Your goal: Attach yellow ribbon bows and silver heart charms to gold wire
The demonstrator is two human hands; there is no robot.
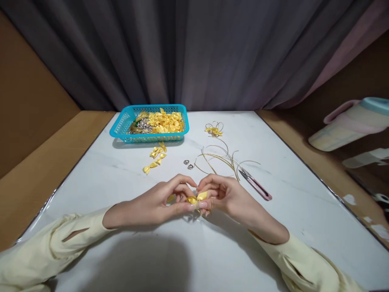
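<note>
A small yellow ribbon bow point(200, 197) is pinched between both hands at the middle of the table. My left hand point(170, 198) closes on its left side with thumb and fingers, and my right hand point(221, 196) grips it from the right. A bit of golden cord and a silvery piece show just below the fingertips, partly hidden. Beyond the hands lie two small silver bells point(188, 164), and several gold cords point(219, 160) are spread to their right. Pink-handled thread snips point(255, 185) rest beside the cords.
A blue plastic basket point(121, 137) at the back left holds yellow bows, silver bells and gold cords. Several loose bows point(154, 158) lie before it. A bow with cord loops point(214, 130) sits at the back. On the right stands a tumbler point(346, 123).
</note>
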